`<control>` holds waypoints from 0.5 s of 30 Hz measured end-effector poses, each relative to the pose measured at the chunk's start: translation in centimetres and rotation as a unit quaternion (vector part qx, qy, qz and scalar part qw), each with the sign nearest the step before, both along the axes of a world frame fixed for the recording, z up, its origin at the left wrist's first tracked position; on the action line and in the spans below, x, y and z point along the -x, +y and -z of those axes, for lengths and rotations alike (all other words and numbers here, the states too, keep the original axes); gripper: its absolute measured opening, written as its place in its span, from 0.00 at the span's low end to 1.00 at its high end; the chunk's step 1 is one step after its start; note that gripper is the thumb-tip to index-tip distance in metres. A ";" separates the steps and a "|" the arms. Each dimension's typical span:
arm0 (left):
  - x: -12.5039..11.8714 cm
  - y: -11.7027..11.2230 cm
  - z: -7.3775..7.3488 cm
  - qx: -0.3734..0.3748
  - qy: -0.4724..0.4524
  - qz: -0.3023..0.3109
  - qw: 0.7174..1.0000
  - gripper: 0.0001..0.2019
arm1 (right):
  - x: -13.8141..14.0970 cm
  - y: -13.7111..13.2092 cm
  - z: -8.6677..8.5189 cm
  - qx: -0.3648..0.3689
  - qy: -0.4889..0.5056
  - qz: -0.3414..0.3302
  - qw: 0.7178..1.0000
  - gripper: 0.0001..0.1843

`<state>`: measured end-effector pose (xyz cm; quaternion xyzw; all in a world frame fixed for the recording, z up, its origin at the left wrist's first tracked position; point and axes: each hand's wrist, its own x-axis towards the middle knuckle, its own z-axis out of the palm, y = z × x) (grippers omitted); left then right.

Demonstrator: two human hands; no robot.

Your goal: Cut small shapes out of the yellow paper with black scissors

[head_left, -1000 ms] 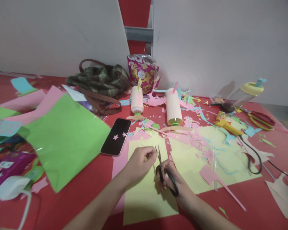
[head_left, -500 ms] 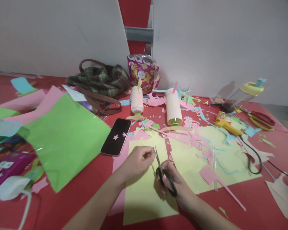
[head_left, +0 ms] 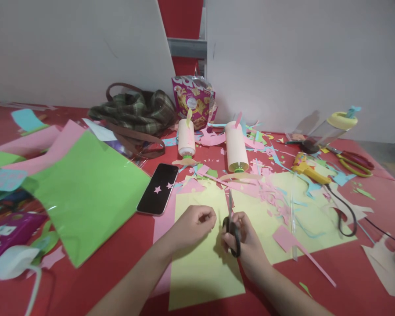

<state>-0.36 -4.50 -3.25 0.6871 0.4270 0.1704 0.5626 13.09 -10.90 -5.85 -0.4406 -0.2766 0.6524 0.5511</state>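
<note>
The grip of the right hand (head_left: 246, 245) is closed through the scissors' (head_left: 231, 219) loops, blades shut and pointing away, clear of the left hand (head_left: 194, 224) curled just beside them over the yellow sheet (head_left: 200, 272). What its pinched fingertips hold is too small to tell.

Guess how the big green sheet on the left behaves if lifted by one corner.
The green sheet bows over what lies under it, so it is probably floppy and light. Its surface shines, so it may slip in a grip.
</note>
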 end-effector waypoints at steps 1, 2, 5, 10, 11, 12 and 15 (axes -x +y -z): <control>-0.1 -0.1 0.1 0.002 0.005 0.014 1.000 0.09 | -0.1 0.1 0.0 -0.004 -0.006 0.014 1.000 0.19; -0.2 -0.2 0.2 0.003 0.010 0.030 1.000 0.09 | -0.3 0.2 0.0 -0.006 -0.012 0.028 1.000 0.19; -0.4 -0.6 0.5 0.002 0.022 0.072 0.997 0.10 | -0.6 0.3 0.1 -0.005 -0.022 0.055 0.998 0.19; -0.6 -0.9 0.9 -0.002 0.025 0.094 0.995 0.11 | -0.7 0.3 0.2 -0.009 -0.025 0.048 0.998 0.19; -0.5 -0.9 1.0 -0.001 0.024 0.093 0.995 0.11 | -0.6 0.3 0.1 -0.009 -0.028 0.045 0.999 0.19; -0.5 -1.0 1.0 0.000 0.024 0.092 0.995 0.11 | -0.6 0.3 0.1 -0.009 -0.032 0.043 0.999 0.19; -0.5 -1.0 1.0 0.007 0.022 0.093 0.995 0.11 | -0.5 0.4 -0.2 -0.007 -0.038 0.037 0.999 0.19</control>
